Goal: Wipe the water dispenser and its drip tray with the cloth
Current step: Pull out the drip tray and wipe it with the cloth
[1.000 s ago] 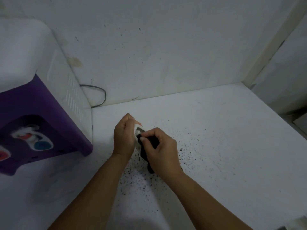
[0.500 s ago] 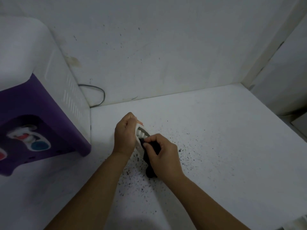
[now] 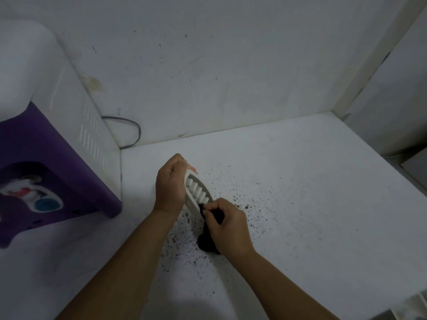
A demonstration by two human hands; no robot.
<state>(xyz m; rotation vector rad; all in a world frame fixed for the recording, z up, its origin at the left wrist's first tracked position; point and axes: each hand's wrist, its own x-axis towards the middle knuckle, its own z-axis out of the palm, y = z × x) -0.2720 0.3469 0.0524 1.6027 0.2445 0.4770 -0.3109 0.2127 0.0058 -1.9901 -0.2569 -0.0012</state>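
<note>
Above the speckled counter (image 3: 300, 204), left hand (image 3: 171, 190) gripping drip tray (image 3: 196, 192), right hand (image 3: 227, 225) clutching dark cloth (image 3: 206, 244)

The drip tray (image 3: 198, 194) is white with a row of slats. The cloth (image 3: 208, 243) is black. The water dispenser (image 3: 57, 139) at the surface's left edge is white with a purple front and red and blue taps. Black specks dot the white surface (image 3: 312, 204).
</note>
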